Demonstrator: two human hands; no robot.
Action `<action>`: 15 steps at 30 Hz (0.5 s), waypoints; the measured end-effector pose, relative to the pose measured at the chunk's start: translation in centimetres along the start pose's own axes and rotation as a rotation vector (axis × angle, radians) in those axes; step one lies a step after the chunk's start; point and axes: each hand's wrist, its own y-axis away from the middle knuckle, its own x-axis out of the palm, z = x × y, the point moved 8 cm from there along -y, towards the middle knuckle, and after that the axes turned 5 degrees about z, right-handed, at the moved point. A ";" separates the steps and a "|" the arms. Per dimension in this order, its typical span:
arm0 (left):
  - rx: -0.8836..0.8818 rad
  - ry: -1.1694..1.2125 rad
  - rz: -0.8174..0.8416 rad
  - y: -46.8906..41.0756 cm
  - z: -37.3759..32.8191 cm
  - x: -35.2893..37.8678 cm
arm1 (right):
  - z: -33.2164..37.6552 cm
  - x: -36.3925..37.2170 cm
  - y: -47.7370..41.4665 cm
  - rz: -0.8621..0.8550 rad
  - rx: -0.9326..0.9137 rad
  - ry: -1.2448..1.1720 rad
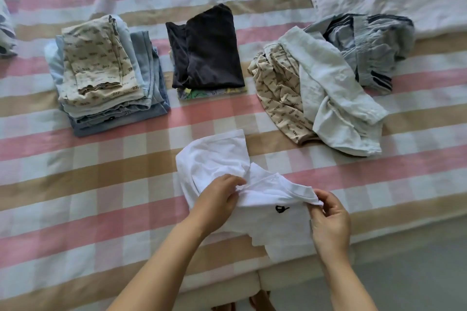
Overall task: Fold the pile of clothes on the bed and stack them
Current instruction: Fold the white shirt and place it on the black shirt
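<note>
Nearest the bed's (101,184) edge, left hand (217,199) and right hand (328,217) pinch the white T-shirt's (275,225) neckline; its overhanging hem could drag it floorward if either loosens.

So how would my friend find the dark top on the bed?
On the pink-and-tan checked bed, three heaps of clothes lie in a row beyond the white T-shirt. The dark top lies on the middle heap, a small folded stack. It is the only all-dark piece, between the pale blue-and-cream stack and the rumpled unfolded pile.
</note>
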 end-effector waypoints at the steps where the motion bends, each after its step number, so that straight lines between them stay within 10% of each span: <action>1: 0.004 -0.019 0.020 -0.6 -0.4 0.8 | -0.7 -0.7 -0.5 -0.004 0.019 0.014; 10: 0.008 -0.641 0.342 -5.8 0.3 7.1 | -9.9 -1.9 -3.0 0.124 0.383 0.121; 15: 0.051 -0.668 0.109 -7.8 0.5 3.6 | -9.6 -1.1 -3.2 0.186 0.380 0.113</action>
